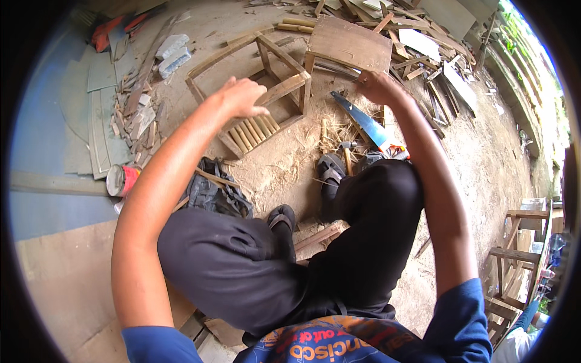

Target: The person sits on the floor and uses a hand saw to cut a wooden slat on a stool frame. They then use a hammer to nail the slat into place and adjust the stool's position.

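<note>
Knees in dark trousers (pixel 254 260) sit nearest us, folded over the dirt floor (pixel 484 151). Beyond them lies the wooden frame (pixel 254 91) on its side. Our left hand (pixel 242 97) rests on its near rail, fingers curled loosely. Our right hand (pixel 378 85) pinches something small just right of the frame; what, we cannot tell. Handsaw (pixel 366 124) lies beneath that hand.

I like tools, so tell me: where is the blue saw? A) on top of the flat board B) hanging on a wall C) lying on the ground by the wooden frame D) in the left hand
C: the blue saw lies flat on the sandy ground, just right of the wooden frame, below the right hand.
</note>
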A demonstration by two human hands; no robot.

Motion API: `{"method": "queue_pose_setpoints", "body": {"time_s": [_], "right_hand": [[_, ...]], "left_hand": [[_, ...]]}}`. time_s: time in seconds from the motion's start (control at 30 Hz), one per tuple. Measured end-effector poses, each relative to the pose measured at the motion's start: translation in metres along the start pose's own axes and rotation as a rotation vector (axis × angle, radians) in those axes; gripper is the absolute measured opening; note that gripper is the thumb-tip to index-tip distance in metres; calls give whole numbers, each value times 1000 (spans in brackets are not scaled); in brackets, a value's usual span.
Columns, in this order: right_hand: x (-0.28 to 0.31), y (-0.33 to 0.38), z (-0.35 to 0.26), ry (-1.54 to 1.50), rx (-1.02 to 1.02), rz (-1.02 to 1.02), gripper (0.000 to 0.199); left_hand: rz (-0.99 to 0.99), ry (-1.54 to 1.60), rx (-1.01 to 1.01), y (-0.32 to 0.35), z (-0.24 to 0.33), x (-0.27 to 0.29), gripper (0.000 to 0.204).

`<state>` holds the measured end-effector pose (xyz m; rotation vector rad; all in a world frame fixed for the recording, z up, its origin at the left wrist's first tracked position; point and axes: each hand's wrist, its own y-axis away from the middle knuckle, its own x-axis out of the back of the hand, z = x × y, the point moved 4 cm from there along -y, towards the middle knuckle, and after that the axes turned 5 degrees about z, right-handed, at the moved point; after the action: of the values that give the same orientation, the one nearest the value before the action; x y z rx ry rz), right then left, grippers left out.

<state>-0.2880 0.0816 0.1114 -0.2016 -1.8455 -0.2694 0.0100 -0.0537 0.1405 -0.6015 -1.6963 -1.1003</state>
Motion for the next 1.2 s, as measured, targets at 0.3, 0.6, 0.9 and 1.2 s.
{"method": "queue_pose_setpoints", "body": {"time_s": [0.3,0.6,0.9,1.2], "right_hand": [[-196,25,79,-458,-305,306,45],[-198,-16,142,-525,-599,315,41],[-233,64,206,-84,-578,120,88],[-260,100,257,138,-611,0,130]], "left_hand": [[316,237,-18,-65,14,-53,91],[399,183,-22,-155,18,-37,96],[743,224,158,-173,57,-52,75],[805,296,154,-174,64,-47,69]]}}
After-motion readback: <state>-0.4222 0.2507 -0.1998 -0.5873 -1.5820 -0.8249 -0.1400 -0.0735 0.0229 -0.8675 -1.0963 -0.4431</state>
